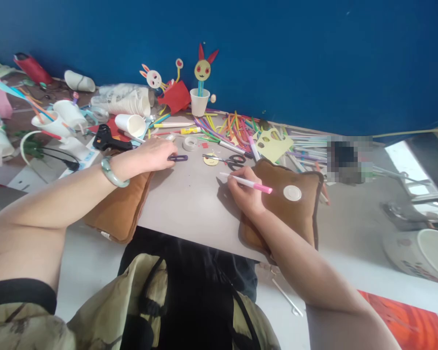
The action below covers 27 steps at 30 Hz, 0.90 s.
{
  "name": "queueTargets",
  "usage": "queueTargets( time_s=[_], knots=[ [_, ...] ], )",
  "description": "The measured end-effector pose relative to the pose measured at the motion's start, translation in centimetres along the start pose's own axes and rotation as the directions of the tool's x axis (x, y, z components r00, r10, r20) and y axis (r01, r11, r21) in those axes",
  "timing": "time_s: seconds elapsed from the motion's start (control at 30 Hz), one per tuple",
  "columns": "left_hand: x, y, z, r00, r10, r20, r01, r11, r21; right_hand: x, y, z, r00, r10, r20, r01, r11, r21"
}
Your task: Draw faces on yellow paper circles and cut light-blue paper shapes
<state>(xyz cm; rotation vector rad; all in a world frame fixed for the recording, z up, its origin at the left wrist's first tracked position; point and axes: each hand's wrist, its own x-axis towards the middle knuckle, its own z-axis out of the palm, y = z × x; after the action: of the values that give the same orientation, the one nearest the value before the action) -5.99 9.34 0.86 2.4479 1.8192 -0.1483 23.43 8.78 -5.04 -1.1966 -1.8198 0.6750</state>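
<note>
Our right hand [248, 197] grips a pink-ended pen [255, 185]; our left hand [156, 154], grip unclear, touches a purple object [181, 158]; yellow disc [209, 162] between.

I receive a bright exposure. Light appears to enter from the right: the right hand [246, 191] casts a dark shadow to its left on the pale bench [190, 209]. The blue wall [270, 63] darkens toward the upper right corner. I note wide-angle stretching at the frame edges, softness on the tub [405, 255] at lower right, and a pixelated patch [346, 160] right of centre.
</note>
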Motion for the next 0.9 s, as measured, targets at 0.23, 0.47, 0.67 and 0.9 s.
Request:
queueTargets(
  time_s=[0.23,0.47,0.67,0.9],
  knots=[
    [2.7,-1.8,-0.8,0.965,-0.237,-0.110,0.241,0.970,0.021,0.0,0.1,0.1,1.000,0.017,-0.002,-0.017,1.000,-0.011],
    [5.6,-2.7,-0.3,0.984,-0.158,-0.086,0.159,0.987,0.005,0.1,0.0,0.0,1.000,0.023,0.007,-0.023,1.000,-0.015],
    [6.4,-2.7,0.6,0.974,-0.211,-0.085,0.212,0.977,-0.001,0.1,-0.1,-0.1,0.999,0.031,0.019,-0.030,0.999,-0.024],
    [6.9,-3.0,1.0,0.982,-0.165,-0.088,0.169,0.985,0.040,0.0,0.0,-0.2,0.999,0.005,0.032,-0.005,1.000,-0.004]
  ],
)
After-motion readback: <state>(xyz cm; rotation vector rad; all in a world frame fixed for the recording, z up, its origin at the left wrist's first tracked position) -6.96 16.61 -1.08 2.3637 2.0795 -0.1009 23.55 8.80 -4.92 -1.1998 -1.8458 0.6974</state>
